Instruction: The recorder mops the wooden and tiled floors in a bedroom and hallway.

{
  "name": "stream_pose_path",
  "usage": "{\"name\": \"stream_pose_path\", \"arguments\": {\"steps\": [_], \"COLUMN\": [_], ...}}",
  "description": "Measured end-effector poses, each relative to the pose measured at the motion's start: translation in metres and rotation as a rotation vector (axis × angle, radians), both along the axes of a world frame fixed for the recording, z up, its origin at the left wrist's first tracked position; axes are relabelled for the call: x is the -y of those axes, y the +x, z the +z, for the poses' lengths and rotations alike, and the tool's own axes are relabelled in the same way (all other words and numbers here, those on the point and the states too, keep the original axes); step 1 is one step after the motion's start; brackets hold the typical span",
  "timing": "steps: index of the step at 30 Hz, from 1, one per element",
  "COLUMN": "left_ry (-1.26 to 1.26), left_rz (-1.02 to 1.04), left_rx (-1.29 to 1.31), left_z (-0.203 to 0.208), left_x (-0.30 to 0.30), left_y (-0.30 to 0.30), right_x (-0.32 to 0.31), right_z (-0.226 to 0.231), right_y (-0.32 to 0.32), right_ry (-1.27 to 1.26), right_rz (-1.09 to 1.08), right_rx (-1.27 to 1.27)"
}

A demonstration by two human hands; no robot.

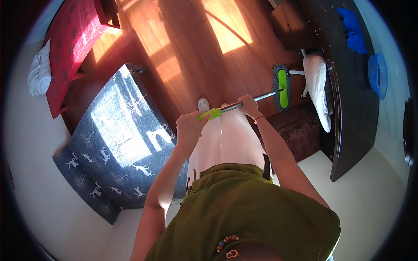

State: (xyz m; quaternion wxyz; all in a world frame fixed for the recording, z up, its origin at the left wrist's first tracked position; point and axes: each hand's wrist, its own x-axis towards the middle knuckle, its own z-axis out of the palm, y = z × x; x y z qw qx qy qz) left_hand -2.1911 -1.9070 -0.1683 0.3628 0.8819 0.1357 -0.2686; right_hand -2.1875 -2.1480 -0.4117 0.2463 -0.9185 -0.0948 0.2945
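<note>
I have both of the person's hands at the centre of the head view, and they share one long mop [263,96] with a silvery metal pole. The left hand [188,130] has its fingers curled around the bright green grip at the near end of the pole; the right hand [249,107] wraps the metal farther along, its fingers closed snugly over it. The pole slants away to the right, ending in a bright green oblong mop head [283,87] edged with a grey fringe [276,89], which appears to rest on the reddish-brown wooden floor [187,56] just beside the legs of a white padded chair [314,78]. Of the containers, the clearest to me is a round translucent blue basin [384,74] at the wall side of a long dark desk [357,126]; I cannot tell from here whether anything lies in it. A crumpled bright blue piece of soft material [352,32] sits near it on the desk. A boxy dark brown wooden cabinet [291,26] stands next to the desk's far part, its inside hidden from me. Nearer, a brown plush block-shaped seat [298,132] stands by the right forearm. Across the room, a white folded towel [40,71] lies at the edge of a red-covered table [69,41].
</note>
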Motion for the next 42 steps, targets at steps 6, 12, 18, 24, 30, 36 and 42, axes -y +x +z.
{"name": "stream_pose_path", "arguments": {"steps": [6,12,18,24,30,36,42], "left_ry": [0.046,-0.071,-0.113,-0.265,-0.307,-0.208,-0.293], "left_rz": [-0.053,-0.108,-0.227,-0.232,-0.261,-0.369,-0.411], "left_rx": [-0.055,-0.459,-0.391,-0.294,-0.335,-0.148,-0.135], "left_z": [-0.026,0.039,0.035,-0.034,-0.05,-0.065,-0.082], "left_x": [-0.032,-0.044,-0.041,0.022,0.076,0.094,0.132], "left_y": [-0.068,-0.091,-0.082,-0.059,-0.087,-0.123,-0.115], "right_x": [-0.019,-0.037,-0.045,0.02,0.078,0.096,0.162], "right_z": [-0.014,0.019,0.028,-0.015,-0.029,-0.008,-0.028], "right_y": [-0.053,-0.062,-0.007,0.039,0.013,-0.014,-0.04], "right_ry": [0.052,0.175,0.218,-0.143,-0.097,-0.098,-0.189], "right_rz": [0.043,0.209,0.212,0.241,0.314,0.279,0.275], "right_rx": [0.051,0.092,0.126,0.135,0.185,0.127,0.18]}}
